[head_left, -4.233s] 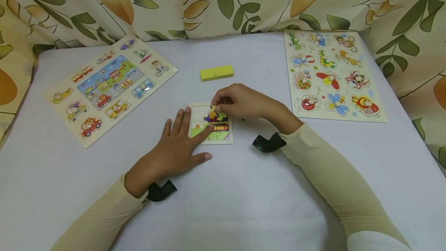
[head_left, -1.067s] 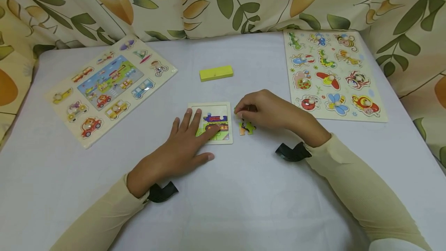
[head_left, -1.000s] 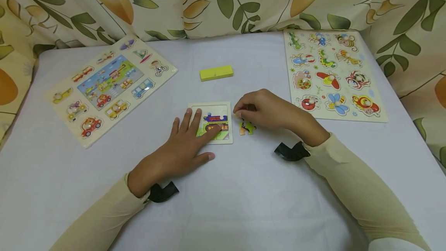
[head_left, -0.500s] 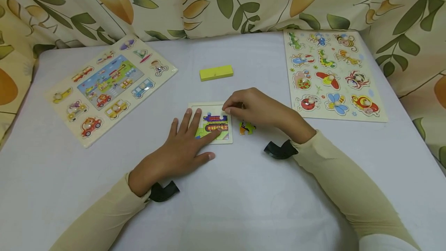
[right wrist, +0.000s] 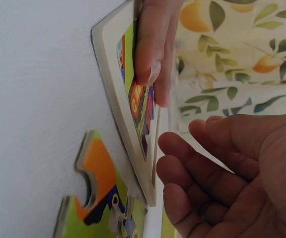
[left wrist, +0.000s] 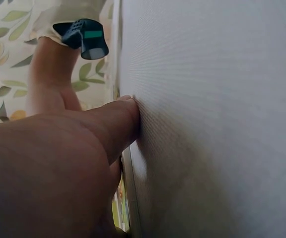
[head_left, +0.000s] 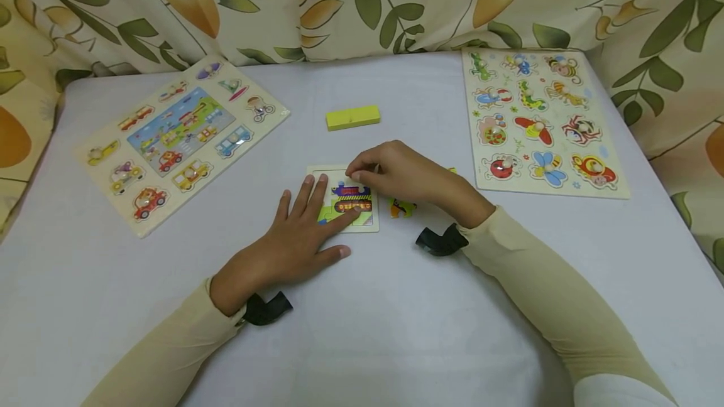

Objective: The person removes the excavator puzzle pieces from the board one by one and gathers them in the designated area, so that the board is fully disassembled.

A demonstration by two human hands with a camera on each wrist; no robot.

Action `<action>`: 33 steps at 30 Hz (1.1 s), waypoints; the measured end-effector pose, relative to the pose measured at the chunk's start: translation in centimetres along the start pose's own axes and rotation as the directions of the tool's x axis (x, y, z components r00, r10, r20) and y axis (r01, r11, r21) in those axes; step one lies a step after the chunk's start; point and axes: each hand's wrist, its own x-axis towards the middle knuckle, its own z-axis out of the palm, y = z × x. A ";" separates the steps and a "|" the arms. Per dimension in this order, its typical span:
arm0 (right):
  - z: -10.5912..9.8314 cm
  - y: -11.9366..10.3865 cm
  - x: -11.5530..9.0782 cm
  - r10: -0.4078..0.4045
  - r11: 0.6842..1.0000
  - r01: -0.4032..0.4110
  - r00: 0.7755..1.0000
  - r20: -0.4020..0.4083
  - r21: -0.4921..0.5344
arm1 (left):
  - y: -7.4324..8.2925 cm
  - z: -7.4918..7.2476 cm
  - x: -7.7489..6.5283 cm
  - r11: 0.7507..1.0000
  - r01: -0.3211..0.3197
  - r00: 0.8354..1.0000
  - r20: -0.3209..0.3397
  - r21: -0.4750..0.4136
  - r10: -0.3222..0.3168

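My left hand (head_left: 296, 240) lies flat with fingers spread over the left side of a small framed jigsaw puzzle (head_left: 362, 220), its index finger resting on the picture. A purple, red and yellow-striped vehicle shows in the frame, with bare backing above it. Over the frame's upper right hovers my right hand (head_left: 404, 171), thumb and index fingertips together, the other fingers curled. Whether a piece sits between those fingertips is hidden. Below that hand, on the cloth right of the frame, lies a green and orange puzzle piece (head_left: 402, 208), larger in the right wrist view (right wrist: 99, 163).
A yellow block (head_left: 353, 118) lies behind the puzzle. At the back left is a vehicle peg puzzle board (head_left: 249, 143), and at the back right an insect peg puzzle board (head_left: 509, 121). A bit of yellow (head_left: 452, 169) shows behind the right wrist. Patterned curtains (head_left: 362, 11) close off the rear.
Over the last second my right hand has moved left from the loose pieces to above the frame's upper part. A piece seen in its fingers earlier is no longer visible there. The left hand stays.
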 end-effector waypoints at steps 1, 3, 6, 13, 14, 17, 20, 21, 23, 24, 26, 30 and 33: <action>0.0 -0.1 0.1 0.002 1.000 -0.002 1.000 0.001 0.003 | 0.0 0.0 0.0 1.000 -0.001 1.000 -0.001 0.001 0.001; 0.1 -0.2 0.3 0.006 1.000 -0.006 1.000 0.003 0.010 | -0.1 0.0 0.0 1.000 0.001 1.000 0.002 -0.002 -0.001; 0.2 -0.4 0.6 0.008 1.000 -0.008 1.000 0.009 0.017 | -0.1 0.0 0.1 1.000 0.003 1.000 0.007 -0.005 -0.003; 0.9 -0.4 1.3 0.004 1.000 -0.005 1.000 0.028 0.023 | -0.1 0.0 0.0 1.000 0.000 1.000 0.007 -0.001 0.000; 1.0 -0.4 1.4 0.006 1.000 -0.006 1.000 0.031 0.021 | -0.1 0.0 0.0 1.000 -0.002 1.000 0.007 -0.001 0.002; 1.2 -0.5 1.5 0.014 1.000 -0.015 0.999 0.035 0.018 | -0.1 0.0 0.0 1.000 -0.007 1.000 0.005 0.000 0.007; 1.3 -0.6 1.5 0.027 1.000 -0.028 0.999 0.030 0.011 | -0.1 0.0 0.0 1.000 -0.008 1.000 0.005 0.000 0.008; 1.3 -0.6 1.5 0.032 0.999 -0.033 0.999 0.028 0.010 | -0.1 0.0 0.0 1.000 -0.007 1.000 0.005 0.000 0.007; 1.4 -0.6 1.5 0.043 0.999 -0.043 0.999 0.024 0.010 | -0.1 0.0 0.0 1.000 -0.006 1.000 0.006 0.000 0.006; 1.4 -0.6 1.5 0.045 0.999 -0.045 0.999 0.024 0.008 | -0.1 0.0 0.0 1.000 -0.006 1.000 0.006 0.000 0.006; 1.4 -0.5 1.6 0.047 0.999 -0.047 0.999 0.026 0.004 | -0.1 0.0 0.0 1.000 -0.004 1.000 0.007 0.003 0.004; 1.4 -0.4 1.7 0.037 0.999 -0.037 0.999 0.031 0.001 | 0.0 0.0 0.0 1.000 -0.006 1.000 0.007 0.002 0.006; 1.6 -0.4 1.8 0.031 1.000 -0.032 0.999 0.029 0.002 | 0.0 0.0 0.0 1.000 -0.014 1.000 0.001 0.002 0.014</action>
